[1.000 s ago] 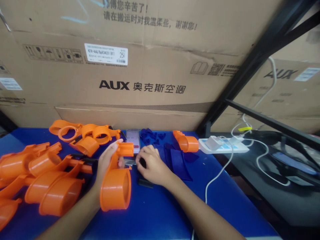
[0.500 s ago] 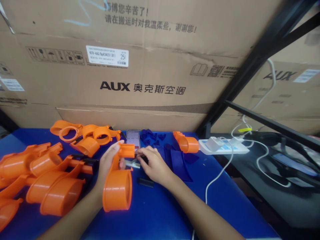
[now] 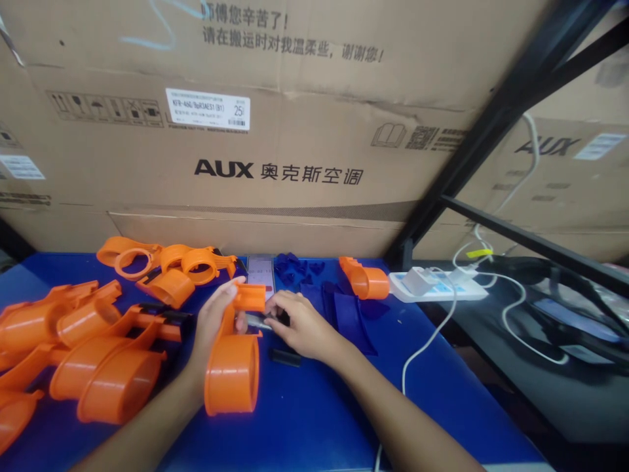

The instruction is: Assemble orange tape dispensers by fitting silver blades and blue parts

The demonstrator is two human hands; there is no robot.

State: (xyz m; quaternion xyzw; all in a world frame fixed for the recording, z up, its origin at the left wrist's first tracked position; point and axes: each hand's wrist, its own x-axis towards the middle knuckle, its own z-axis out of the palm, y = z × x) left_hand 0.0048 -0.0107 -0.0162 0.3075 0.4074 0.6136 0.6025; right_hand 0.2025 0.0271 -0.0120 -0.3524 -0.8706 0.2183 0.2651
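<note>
My left hand is wrapped round an orange plastic part with a wide open ring at its lower end. A short square stub of this part points right, towards my right hand. The fingers of my right hand are bent into a pinch at the stub's end; what they hold, if anything, is hidden. Between the hands, just below the stub, lies a thin silvery strip, partly covered by fingers. A small black piece rests on the blue table under my right hand.
Several orange ring parts are heaped at the left, more at the back. A phone, blue plastic pieces and another orange part lie beyond my hands. A white power strip with cables is at right, before a cardboard box.
The fingers of my right hand have shifted slightly at the stub's end. My left hand keeps its hold on the orange part. The whole view has moved a little.
</note>
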